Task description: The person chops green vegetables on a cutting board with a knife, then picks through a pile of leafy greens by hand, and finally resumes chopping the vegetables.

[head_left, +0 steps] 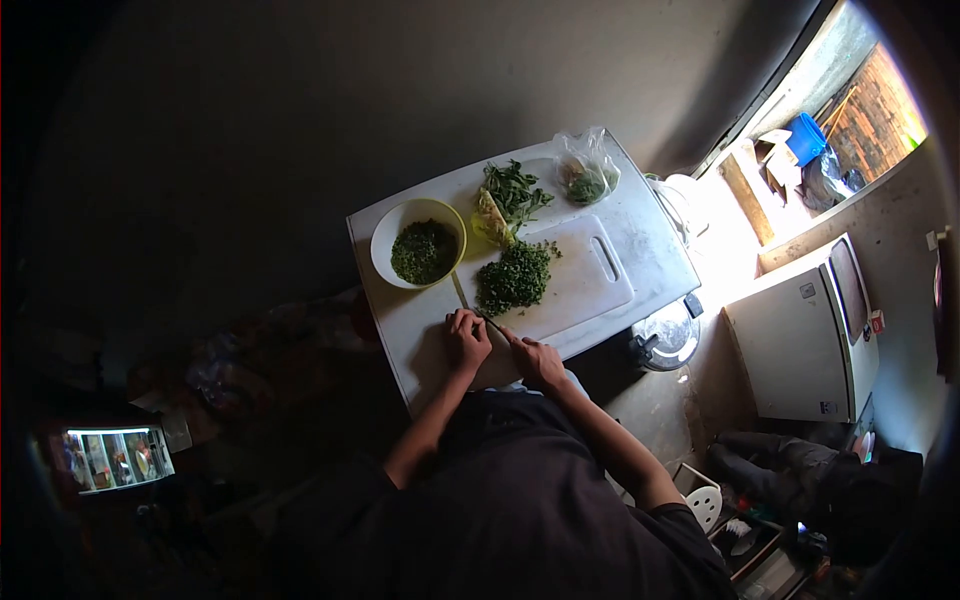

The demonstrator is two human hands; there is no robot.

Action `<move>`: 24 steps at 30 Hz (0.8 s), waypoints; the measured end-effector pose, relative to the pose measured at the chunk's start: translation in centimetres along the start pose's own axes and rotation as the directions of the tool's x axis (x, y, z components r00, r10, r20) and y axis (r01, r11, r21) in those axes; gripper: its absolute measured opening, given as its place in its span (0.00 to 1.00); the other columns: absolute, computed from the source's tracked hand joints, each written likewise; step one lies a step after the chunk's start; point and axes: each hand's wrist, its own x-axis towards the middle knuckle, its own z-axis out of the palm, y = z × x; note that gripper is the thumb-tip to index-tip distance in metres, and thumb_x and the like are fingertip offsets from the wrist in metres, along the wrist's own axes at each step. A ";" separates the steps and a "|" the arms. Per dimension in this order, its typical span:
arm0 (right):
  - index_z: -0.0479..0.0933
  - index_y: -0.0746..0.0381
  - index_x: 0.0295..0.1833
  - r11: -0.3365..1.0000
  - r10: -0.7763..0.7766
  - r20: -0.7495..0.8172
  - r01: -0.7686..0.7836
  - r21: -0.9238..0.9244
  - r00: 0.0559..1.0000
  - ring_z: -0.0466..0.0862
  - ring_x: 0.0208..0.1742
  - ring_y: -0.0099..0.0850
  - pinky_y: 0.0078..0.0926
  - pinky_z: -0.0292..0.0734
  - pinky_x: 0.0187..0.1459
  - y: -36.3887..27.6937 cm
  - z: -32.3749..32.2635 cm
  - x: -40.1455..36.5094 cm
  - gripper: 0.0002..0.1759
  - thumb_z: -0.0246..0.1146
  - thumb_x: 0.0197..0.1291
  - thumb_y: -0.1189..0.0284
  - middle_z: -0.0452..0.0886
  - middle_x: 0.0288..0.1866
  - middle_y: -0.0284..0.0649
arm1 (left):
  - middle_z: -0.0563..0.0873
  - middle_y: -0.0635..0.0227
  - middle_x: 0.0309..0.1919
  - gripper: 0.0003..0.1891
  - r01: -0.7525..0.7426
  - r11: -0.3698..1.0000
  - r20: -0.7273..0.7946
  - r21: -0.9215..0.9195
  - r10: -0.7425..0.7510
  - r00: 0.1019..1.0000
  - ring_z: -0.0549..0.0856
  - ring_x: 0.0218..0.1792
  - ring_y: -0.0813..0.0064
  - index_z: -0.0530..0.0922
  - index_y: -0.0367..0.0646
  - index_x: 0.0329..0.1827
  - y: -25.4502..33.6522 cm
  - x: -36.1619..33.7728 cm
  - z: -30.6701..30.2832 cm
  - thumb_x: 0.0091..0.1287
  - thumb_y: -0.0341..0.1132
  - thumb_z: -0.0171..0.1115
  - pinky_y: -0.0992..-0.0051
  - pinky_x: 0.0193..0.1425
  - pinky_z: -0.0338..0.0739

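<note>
Dim home kitchen: white table at 12 o'clock with cutting board, chopped greens, bowl; pressure cooker, small fridge at 3 o'clock.

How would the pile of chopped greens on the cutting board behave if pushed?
The pile of chopped greens looks loose and finely cut, so it would probably spread and shed bits rather than slide whole. Being small leaf pieces, it is likely light. The smooth cutting board should let it move easily.
</note>
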 end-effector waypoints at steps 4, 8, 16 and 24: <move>0.61 0.44 0.81 1.000 -0.017 0.016 0.017 0.002 1.000 0.87 0.36 0.52 0.50 0.82 0.36 0.8 -0.7 -1.0 0.38 0.56 0.64 0.73 0.86 0.43 0.48 | 0.79 0.60 0.36 0.05 0.003 0.999 -0.020 -0.039 -0.003 1.000 0.79 0.41 0.51 0.74 0.42 0.31 -0.2 -0.1 0.3 0.61 0.28 0.64 0.57 0.46 0.73; 0.62 0.44 0.80 0.998 -0.017 0.045 0.019 -0.052 0.999 0.87 0.34 0.51 0.49 0.82 0.35 1.0 -1.8 -1.0 0.37 0.56 0.64 0.73 0.86 0.41 0.47 | 0.79 0.60 0.35 0.06 -0.024 0.998 -0.019 -0.056 0.023 1.000 0.79 0.41 0.51 0.75 0.42 0.31 -0.5 -0.1 0.3 0.60 0.28 0.65 0.57 0.45 0.73; 0.63 0.46 0.79 0.999 -0.046 -0.049 0.046 0.001 0.998 0.85 0.30 0.51 0.49 0.81 0.31 1.0 -2.2 0.1 0.36 0.55 0.64 0.74 0.84 0.36 0.47 | 0.80 0.60 0.34 0.06 -0.004 0.997 -0.018 -0.083 0.002 1.000 0.82 0.39 0.55 0.77 0.40 0.29 -0.4 -0.2 0.1 0.57 0.26 0.69 0.61 0.44 0.75; 0.64 0.45 0.79 0.997 -0.027 0.023 0.029 -0.076 0.999 0.86 0.31 0.50 0.49 0.80 0.32 0.6 -2.8 -1.1 0.33 0.54 0.68 0.71 0.85 0.36 0.46 | 0.81 0.62 0.36 0.04 0.013 0.993 -0.061 -0.114 -0.020 0.998 0.81 0.40 0.56 0.80 0.40 0.33 -0.5 -0.3 0.3 0.58 0.25 0.69 0.61 0.44 0.76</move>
